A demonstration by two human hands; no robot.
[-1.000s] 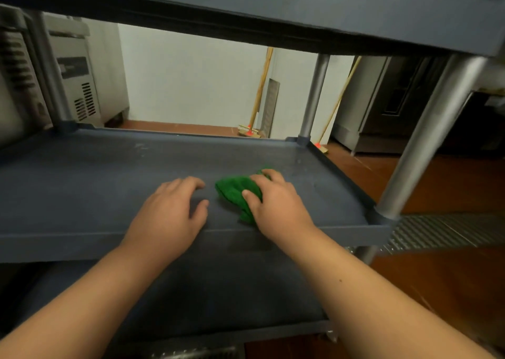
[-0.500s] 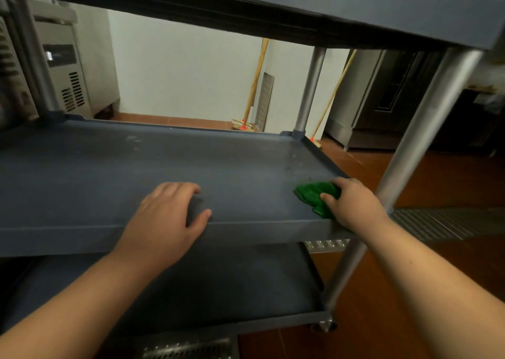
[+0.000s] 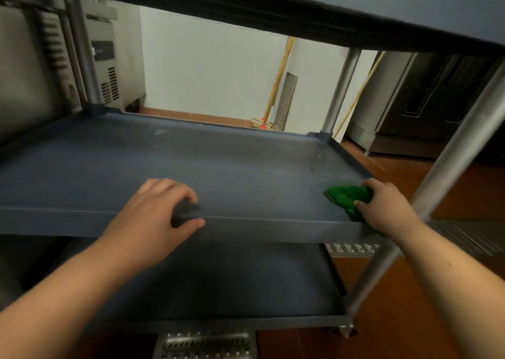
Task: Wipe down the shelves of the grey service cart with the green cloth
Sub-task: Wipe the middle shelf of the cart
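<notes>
The grey service cart's middle shelf (image 3: 218,164) fills the view, with the top shelf (image 3: 355,6) overhead and the bottom shelf (image 3: 232,282) below. My right hand (image 3: 382,208) holds the bunched green cloth (image 3: 345,197) against the shelf at its near right corner, beside the front right post (image 3: 448,167). My left hand (image 3: 158,216) grips the shelf's front rim near the middle, fingers on top and thumb along the front lip. Pale smears show near the far right corner and far middle of the shelf.
Broom handles (image 3: 276,85) lean on the white wall behind the cart. A steel appliance (image 3: 103,66) stands at the far left and a dark cabinet (image 3: 431,99) at the far right. A metal floor drain grate (image 3: 470,238) runs across the red-brown floor.
My right hand has swept the green cloth from the middle of the shelf's front to its near right corner. My left hand has stayed on the front rim. The view has shifted slightly.
</notes>
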